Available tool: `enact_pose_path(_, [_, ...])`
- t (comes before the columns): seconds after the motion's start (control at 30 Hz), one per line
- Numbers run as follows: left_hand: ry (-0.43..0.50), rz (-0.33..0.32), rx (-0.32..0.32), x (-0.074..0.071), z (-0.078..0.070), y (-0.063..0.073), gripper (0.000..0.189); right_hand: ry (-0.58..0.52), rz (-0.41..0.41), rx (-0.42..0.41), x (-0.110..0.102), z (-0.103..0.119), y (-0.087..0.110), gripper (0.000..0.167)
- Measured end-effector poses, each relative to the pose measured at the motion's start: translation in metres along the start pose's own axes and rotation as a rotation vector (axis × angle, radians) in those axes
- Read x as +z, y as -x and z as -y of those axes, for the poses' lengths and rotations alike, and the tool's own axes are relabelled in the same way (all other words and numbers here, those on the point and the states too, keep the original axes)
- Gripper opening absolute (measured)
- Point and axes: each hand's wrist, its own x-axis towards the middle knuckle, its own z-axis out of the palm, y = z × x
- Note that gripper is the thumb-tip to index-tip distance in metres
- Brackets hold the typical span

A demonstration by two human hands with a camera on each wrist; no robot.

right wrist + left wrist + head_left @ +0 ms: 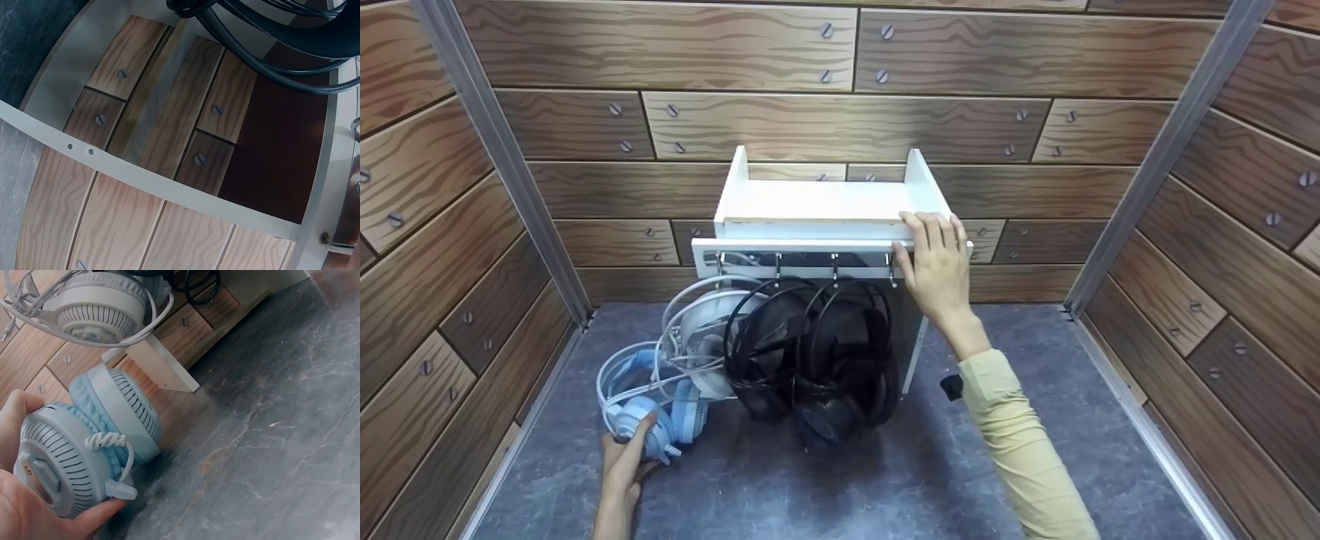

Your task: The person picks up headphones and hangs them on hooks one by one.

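Note:
In the head view my left hand (pixel 624 461) grips a pair of light blue headphones (pixel 641 424) by one ear cup, low at the left. The left wrist view shows its fingers and thumb around that slatted ear cup (pixel 59 461). A white rack (pixel 829 202) stands in the middle, with metal hooks (pixel 835 266) along its front rail. My right hand (pixel 941 266) rests on the rack's right front corner, fingers over the top. White headphones (pixel 712 319) hang at the left of the rail, and black headphones (pixel 840 360) hang beside them.
A dark grey marbled floor (pixel 735 495) lies under the rack. Walls with a wood-plank pattern (pixel 840 124) rise on three sides. Below, the rack's white side frame (pixel 169 188) shows in the right wrist view, with dark cables (pixel 281 70) hanging across it.

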Motion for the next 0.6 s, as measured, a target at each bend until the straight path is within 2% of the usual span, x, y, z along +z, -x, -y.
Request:
enact_pose_path(0.13, [-0.001, -0.029, -0.009, -0.002, 0.004, 0.008, 0.112, 0.002, 0.005, -0.001, 0.000, 0.001, 0.000, 0.045])
enact_pose_path(0.37, [0.027, -0.077, 0.013, -0.006, 0.006, 0.020, 0.104, 0.018, 0.029, 0.003, -0.001, 0.000, 0.000, 0.045])
enact_pose_path(0.5, [0.046, -0.096, -0.010, -0.008, 0.004, 0.025, 0.110, 0.020, 0.030, 0.003, -0.001, -0.001, 0.000, 0.045])
enact_pose_path(0.6, [0.046, -0.107, 0.003, -0.009, 0.003, 0.029, 0.110, 0.018, 0.016, 0.002, 0.000, -0.001, 0.000, 0.045])
